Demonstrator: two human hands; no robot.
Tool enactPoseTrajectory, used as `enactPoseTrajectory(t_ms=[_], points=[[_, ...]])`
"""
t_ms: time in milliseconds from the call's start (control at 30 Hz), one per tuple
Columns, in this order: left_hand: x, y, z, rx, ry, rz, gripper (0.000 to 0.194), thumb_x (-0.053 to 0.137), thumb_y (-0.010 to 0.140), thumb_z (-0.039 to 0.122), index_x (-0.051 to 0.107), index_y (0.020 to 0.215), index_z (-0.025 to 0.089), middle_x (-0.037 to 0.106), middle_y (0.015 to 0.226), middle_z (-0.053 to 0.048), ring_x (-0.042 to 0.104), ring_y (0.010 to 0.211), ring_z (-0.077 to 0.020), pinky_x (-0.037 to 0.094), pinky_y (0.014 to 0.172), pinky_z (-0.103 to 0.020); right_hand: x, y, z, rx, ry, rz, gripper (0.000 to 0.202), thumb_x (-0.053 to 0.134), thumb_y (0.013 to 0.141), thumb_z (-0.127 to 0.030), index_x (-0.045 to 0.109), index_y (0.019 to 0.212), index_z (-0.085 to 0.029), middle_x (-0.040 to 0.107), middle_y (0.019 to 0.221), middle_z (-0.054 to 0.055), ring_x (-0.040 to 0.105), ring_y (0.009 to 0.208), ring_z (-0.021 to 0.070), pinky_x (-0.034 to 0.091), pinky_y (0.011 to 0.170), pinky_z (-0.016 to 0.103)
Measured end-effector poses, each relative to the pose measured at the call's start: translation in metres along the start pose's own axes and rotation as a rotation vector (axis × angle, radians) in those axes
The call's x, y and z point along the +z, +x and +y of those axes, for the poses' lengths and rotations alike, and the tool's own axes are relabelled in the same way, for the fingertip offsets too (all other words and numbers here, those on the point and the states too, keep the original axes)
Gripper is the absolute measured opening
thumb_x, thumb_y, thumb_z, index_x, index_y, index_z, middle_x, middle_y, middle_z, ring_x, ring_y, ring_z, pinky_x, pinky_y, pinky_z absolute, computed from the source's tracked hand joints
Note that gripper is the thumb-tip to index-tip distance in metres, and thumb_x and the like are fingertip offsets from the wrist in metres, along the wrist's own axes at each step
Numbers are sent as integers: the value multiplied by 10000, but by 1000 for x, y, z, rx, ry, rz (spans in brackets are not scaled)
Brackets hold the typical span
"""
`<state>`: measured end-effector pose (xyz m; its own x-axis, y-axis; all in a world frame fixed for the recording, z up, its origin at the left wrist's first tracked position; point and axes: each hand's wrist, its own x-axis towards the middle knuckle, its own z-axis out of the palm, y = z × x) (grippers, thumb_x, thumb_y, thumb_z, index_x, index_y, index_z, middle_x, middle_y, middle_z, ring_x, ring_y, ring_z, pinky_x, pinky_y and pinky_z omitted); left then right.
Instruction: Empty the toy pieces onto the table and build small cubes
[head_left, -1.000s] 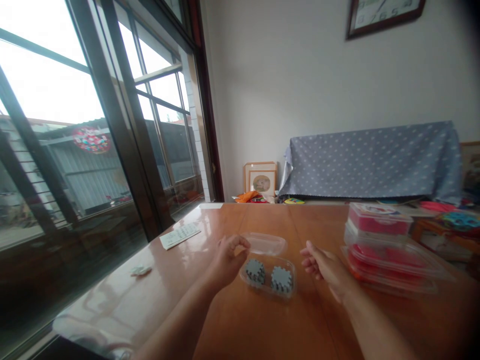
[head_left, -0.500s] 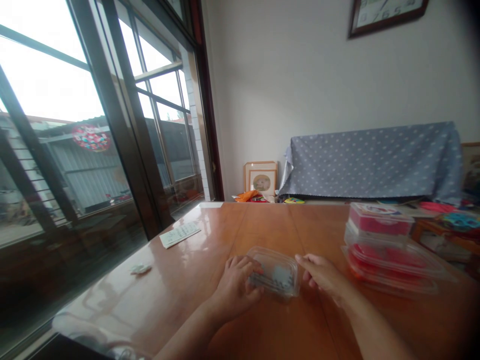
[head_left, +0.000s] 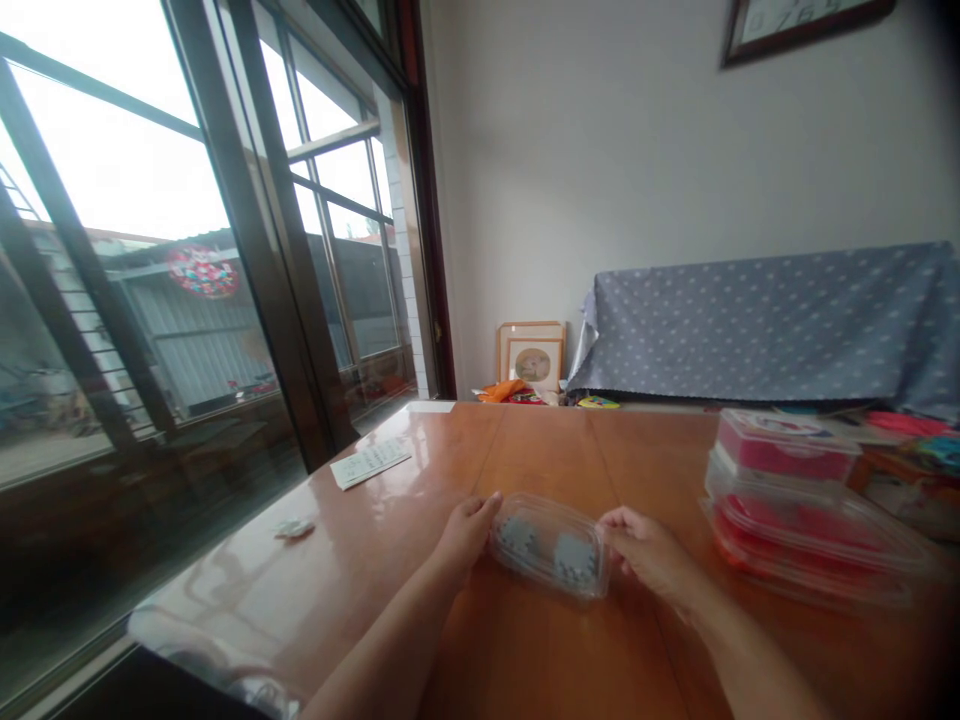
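A clear plastic container (head_left: pixel 546 573) rests on the wooden table in front of me. Grey pieces with toothed edges (head_left: pixel 576 556) show through it in two groups, one at each end. My left hand (head_left: pixel 466 535) grips the container's left end, thumb on the rim and fingers curled. At the opposite end, my right hand (head_left: pixel 637 545) pinches the rim near the right corner between thumb and fingers. Whether a lid covers the container I cannot tell.
To the right stand stacked clear boxes (head_left: pixel 784 465) with pink and red contents. A printed paper card (head_left: pixel 371 462) and a small whitish item (head_left: pixel 294 528) lie on the left of the table (head_left: pixel 540 660). Glass windows line the left side.
My left hand has drawn back from over the container to its left end. My right hand has closed on the right edge. The view has turned slightly left.
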<state>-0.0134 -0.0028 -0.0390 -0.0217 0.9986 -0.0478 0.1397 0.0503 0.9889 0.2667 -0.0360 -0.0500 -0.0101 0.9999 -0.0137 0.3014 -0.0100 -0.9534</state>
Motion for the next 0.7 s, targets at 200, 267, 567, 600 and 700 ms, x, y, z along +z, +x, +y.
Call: enactPoseTrajectory(t_ms=[200, 267, 567, 600, 700], points=[[-2, 2, -5, -11, -37, -23, 436, 723, 707, 584, 553, 678, 184, 526, 538, 37, 457, 464, -94, 278, 465, -219, 7, 5, 4, -65, -16, 36, 333, 581, 840, -501, 647, 921, -185, 647, 729, -7, 537, 619, 136, 415, 573, 247], [-4, 4, -7, -14, -41, -21, 379, 720, 718, 523, 558, 682, 183, 526, 535, 41, 456, 461, -93, 277, 461, -216, 9, 6, 5, -74, -22, 63, 344, 573, 842, -507, 654, 917, -182, 651, 715, -4, 539, 613, 142, 407, 563, 251], [-9, 8, -7, -47, -60, -114, 288, 680, 738, 407, 543, 621, 182, 471, 488, 54, 414, 417, -82, 252, 430, -219, 15, 7, 6, -37, -5, 67, 337, 565, 819, -511, 650, 832, -185, 616, 611, -14, 549, 568, 150, 402, 517, 242], [-9, 9, -8, -49, -66, -118, 283, 679, 737, 401, 545, 620, 181, 472, 488, 52, 414, 415, -82, 251, 427, -220, 16, 6, 5, -30, 3, 74, 328, 561, 817, -505, 644, 824, -187, 604, 593, -20, 537, 545, 143, 389, 502, 238], [-8, 12, -11, -55, -93, -135, 272, 666, 738, 388, 532, 619, 184, 461, 486, 54, 406, 409, -80, 256, 421, -219, 19, 1, 0, -10, 23, 78, 313, 539, 830, -489, 623, 815, -188, 581, 563, -31, 503, 496, 122, 347, 473, 224]])
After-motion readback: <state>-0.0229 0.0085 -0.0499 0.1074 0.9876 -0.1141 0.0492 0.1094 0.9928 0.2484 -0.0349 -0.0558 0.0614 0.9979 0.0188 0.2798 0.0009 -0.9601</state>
